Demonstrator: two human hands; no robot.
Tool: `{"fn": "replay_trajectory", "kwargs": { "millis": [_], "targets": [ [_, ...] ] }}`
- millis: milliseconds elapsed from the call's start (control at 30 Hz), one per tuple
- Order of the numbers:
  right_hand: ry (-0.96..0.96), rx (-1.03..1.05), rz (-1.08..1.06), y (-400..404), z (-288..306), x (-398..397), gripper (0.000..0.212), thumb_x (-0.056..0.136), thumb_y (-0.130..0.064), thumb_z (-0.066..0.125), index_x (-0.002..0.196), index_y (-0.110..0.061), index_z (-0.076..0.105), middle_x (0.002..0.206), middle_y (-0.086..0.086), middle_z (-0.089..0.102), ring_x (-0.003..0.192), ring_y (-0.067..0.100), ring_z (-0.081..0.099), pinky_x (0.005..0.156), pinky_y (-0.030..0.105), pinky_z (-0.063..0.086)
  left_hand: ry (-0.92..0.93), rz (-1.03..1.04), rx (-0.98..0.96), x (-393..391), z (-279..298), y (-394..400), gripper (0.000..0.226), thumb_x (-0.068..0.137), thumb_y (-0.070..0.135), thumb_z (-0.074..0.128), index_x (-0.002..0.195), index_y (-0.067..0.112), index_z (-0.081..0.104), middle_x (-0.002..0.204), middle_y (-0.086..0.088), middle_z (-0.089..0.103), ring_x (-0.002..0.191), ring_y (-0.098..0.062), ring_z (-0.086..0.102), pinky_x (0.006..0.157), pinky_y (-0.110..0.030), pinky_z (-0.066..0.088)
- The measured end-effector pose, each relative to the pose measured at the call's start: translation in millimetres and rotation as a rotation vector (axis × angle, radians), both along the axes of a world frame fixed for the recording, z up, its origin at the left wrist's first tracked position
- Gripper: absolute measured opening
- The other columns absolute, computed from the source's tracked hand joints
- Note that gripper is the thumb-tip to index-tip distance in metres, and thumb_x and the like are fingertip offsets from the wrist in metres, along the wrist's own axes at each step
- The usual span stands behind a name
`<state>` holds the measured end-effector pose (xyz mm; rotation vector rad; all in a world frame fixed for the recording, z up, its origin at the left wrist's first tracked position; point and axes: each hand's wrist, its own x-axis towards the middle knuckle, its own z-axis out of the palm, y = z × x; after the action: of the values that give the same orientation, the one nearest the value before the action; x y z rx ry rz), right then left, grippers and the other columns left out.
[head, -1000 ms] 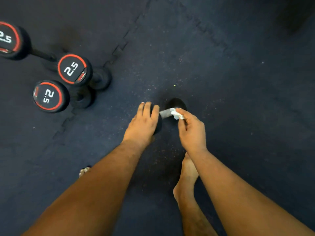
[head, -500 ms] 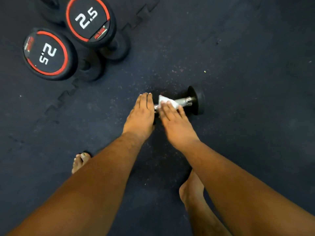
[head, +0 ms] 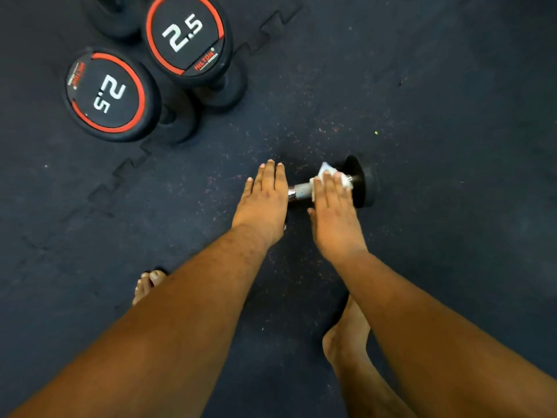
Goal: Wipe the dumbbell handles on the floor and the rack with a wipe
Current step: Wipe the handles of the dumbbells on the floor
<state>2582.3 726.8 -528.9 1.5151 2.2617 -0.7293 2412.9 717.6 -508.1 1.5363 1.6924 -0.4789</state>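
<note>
- Right hand [head: 333,203], fingers flat, presses wipe [head: 327,173] on dumbbell handle [head: 301,193].
- Left hand [head: 265,197] lies spread over the near end.
- Risk: dumbbell rolling if left hand lifts.

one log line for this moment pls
right hand presses wipe on dumbbell handle | left hand flat on near end | wiping underway

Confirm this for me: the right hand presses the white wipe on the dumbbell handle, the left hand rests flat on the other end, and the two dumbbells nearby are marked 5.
One detail is wrong. In the head view the two nearby dumbbells are marked 2.5, not 5. The rest holds: the right hand presses the white wipe on the dumbbell handle, and the left hand rests flat on the other end.
</note>
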Motion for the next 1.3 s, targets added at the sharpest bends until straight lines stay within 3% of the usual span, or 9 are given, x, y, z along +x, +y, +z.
{"fn": "replay_trajectory", "kwargs": {
  "millis": [133,233,300,533,800,967,1067,1167,1300],
  "targets": [
    [0.073,-0.061,0.29,3,3,-18,0.067,0.098,-0.007,0.044,0.159,-0.004,0.017,0.166,0.015,0.017,0.155,0.028,0.007,0.126,0.042,-0.002,-0.003,0.011,-0.002,1,0,1,0.116,0.087,0.022,0.076,0.158,0.004,-0.013,0.168,-0.016,-0.014,0.157,-0.029,-0.007,0.128,-0.045,0.008],
    [-0.026,-0.053,0.307,27,-4,-38,0.059,0.093,-0.019,0.056,0.148,-0.01,0.037,0.143,0.009,0.049,0.136,0.027,0.043,0.123,0.044,0.023,-0.003,0.008,-0.019,0,1,1,0.117,0.088,0.025,0.076,0.158,0.004,-0.015,0.168,-0.015,-0.015,0.157,-0.029,-0.009,0.128,-0.046,0.007],
    [-0.094,-0.104,0.328,39,-9,-51,0.051,0.093,-0.024,0.059,0.141,-0.012,0.043,0.135,0.008,0.054,0.126,0.027,0.05,0.117,0.042,0.031,-0.01,0.005,-0.033,0,0,1,0.117,0.088,0.027,0.076,0.158,0.005,-0.016,0.168,-0.014,-0.016,0.157,-0.028,-0.01,0.128,-0.046,0.006],
    [-0.033,0.058,0.383,-6,6,-13,0.064,0.095,-0.016,0.048,0.155,-0.004,0.029,0.159,0.016,0.033,0.151,0.031,0.025,0.124,0.051,0.019,-0.025,0.019,-0.023,-3,-4,3,0.114,0.089,0.023,0.075,0.159,0.006,-0.013,0.169,-0.014,-0.011,0.157,-0.027,-0.008,0.128,-0.046,0.007],
    [-0.147,-0.183,0.364,48,-12,-58,0.045,0.092,-0.027,0.061,0.134,-0.015,0.048,0.13,0.006,0.059,0.123,0.025,0.054,0.116,0.043,0.032,-0.024,-0.002,-0.056,-6,0,5,0.121,0.086,0.029,0.079,0.159,0.006,-0.015,0.169,-0.013,-0.012,0.157,-0.028,-0.01,0.128,-0.046,0.004],
    [-0.148,-0.053,0.421,11,10,-10,0.085,0.089,-0.017,0.063,0.159,-0.007,0.016,0.163,0.012,0.024,0.153,0.03,0.017,0.126,0.05,0.011,0.009,-0.025,-0.048,-1,0,2,0.119,0.087,0.028,0.078,0.158,0.003,-0.015,0.169,-0.016,-0.011,0.157,-0.03,-0.008,0.128,-0.047,0.005],
    [-0.205,-0.072,0.418,29,-3,-27,0.066,0.09,-0.019,0.061,0.149,-0.007,0.034,0.146,0.013,0.045,0.137,0.031,0.041,0.119,0.047,0.029,0.014,-0.033,-0.055,-2,0,1,0.119,0.087,0.027,0.078,0.158,0.003,-0.015,0.169,-0.017,-0.011,0.157,-0.03,-0.009,0.128,-0.047,0.005],
    [-0.224,-0.199,0.404,61,-11,-57,0.041,0.093,-0.02,0.058,0.132,-0.014,0.049,0.125,0.009,0.06,0.114,0.029,0.058,0.097,0.042,0.045,0.003,-0.056,-0.064,-4,2,2,0.12,0.088,0.029,0.077,0.157,0.004,-0.017,0.168,-0.016,-0.013,0.157,-0.03,-0.01,0.128,-0.048,0.004],
    [-0.104,-0.128,0.347,36,2,-19,0.069,0.087,-0.017,0.066,0.149,-0.011,0.037,0.146,0.01,0.046,0.139,0.03,0.041,0.123,0.047,0.023,0.007,-0.044,-0.085,-5,1,9,0.121,0.086,0.028,0.079,0.158,0.005,-0.015,0.169,-0.016,-0.011,0.157,-0.03,-0.008,0.128,-0.048,0.005]
  ]
}}
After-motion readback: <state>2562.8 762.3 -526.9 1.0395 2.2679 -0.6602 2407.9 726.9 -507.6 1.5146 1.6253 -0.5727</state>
